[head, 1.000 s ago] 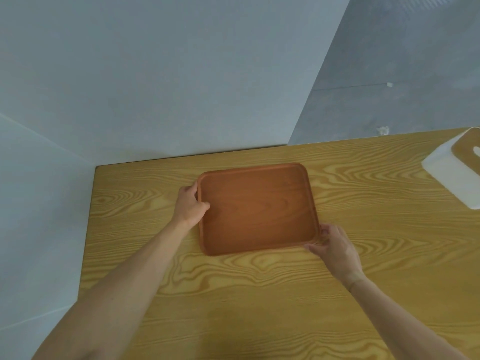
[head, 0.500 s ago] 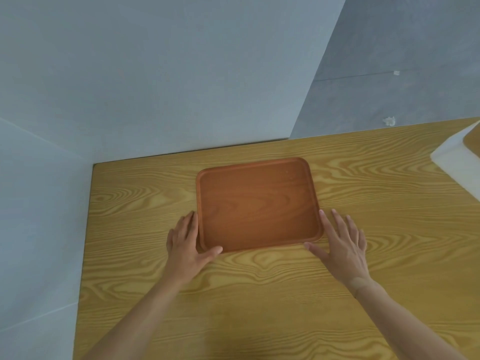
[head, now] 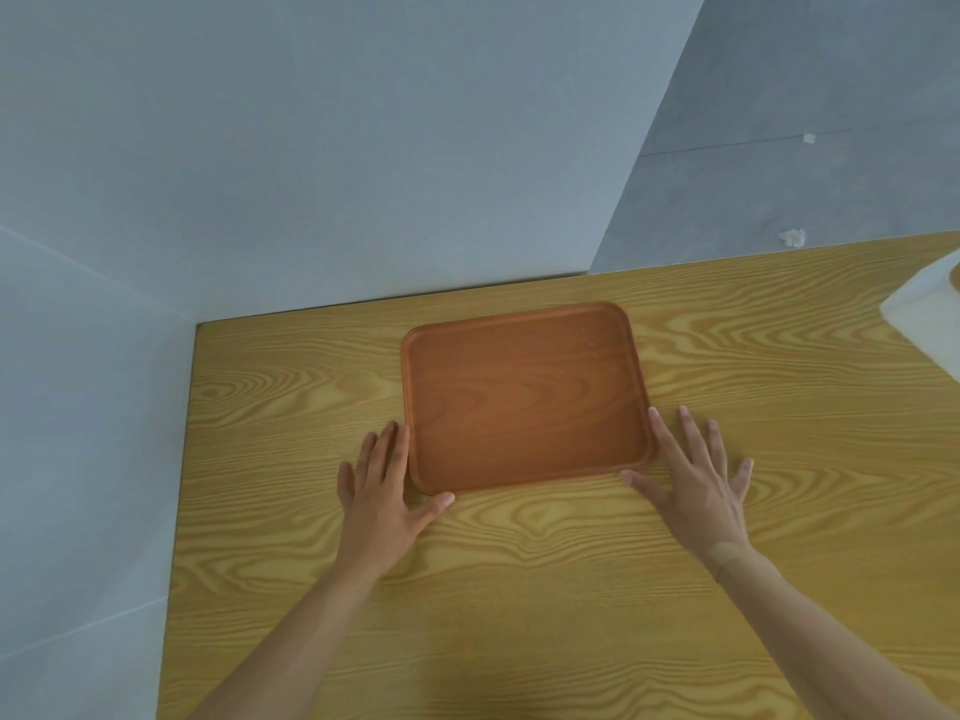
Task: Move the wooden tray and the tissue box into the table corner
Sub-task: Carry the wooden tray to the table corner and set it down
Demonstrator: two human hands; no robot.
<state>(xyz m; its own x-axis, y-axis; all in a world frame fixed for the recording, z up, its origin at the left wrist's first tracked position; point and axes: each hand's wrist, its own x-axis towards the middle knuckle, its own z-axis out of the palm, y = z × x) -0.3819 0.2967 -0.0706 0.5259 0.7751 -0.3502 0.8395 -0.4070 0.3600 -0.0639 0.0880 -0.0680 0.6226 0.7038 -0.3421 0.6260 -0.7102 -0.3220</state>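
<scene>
The reddish-brown wooden tray (head: 524,397) lies flat and empty on the light wooden table (head: 291,397), close to the far edge and some way right of the far left corner. My left hand (head: 382,485) rests flat on the table against the tray's near left corner, fingers spread. At the near right corner my right hand (head: 693,472) lies flat too, its index finger along the tray's right rim. Neither hand holds anything. The white tissue box (head: 922,311) with a wooden top is cut off by the right edge of the view.
Grey walls (head: 311,148) meet the table along its far and left edges, forming the corner (head: 200,324) at far left. Grey floor (head: 805,174) shows beyond the far edge on the right. Bare tabletop lies between tray and corner.
A second ago both hands gripped the tray's rim; they let go and now lie flat beside its near corners. Since half a second ago nothing but a slight shift of view.
</scene>
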